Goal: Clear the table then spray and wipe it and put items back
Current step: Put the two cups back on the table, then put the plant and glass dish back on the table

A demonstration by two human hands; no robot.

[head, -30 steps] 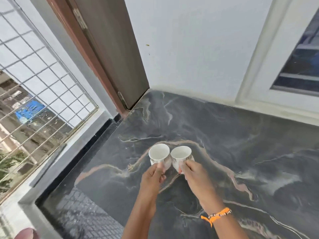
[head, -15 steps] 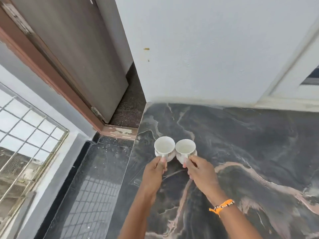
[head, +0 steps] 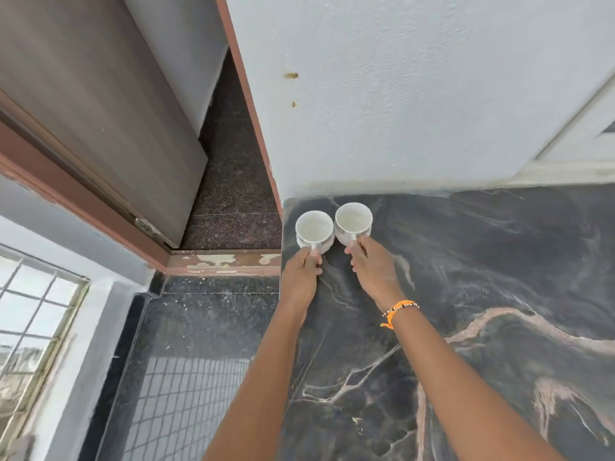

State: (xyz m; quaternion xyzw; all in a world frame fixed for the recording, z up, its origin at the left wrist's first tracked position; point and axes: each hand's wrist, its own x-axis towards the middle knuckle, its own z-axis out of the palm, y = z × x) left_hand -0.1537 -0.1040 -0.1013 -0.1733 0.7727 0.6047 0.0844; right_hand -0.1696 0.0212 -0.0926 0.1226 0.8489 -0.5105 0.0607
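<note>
I see my left hand (head: 301, 271) gripping the handle of one small white ceramic cup (head: 314, 229), my right hand (head: 372, 269) pinching the handle of a second white cup (head: 352, 221) — both cups side by side, touching, at the far left corner of the dark veined marble table (head: 499, 294), near the white wall (head: 399, 94).

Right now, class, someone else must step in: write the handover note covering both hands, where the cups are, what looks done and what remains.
Left hand: holds the handle of the left white ceramic cup.
Right hand: holds the handle of the right white ceramic cup.
Both cups sit side by side, apparently empty, at the far left corner of the dark marble table, near the wall.
Done: cannot tell whether wiping has happened; no spray or cloth in view.
Left: release the cups, then whatever remains.
</note>
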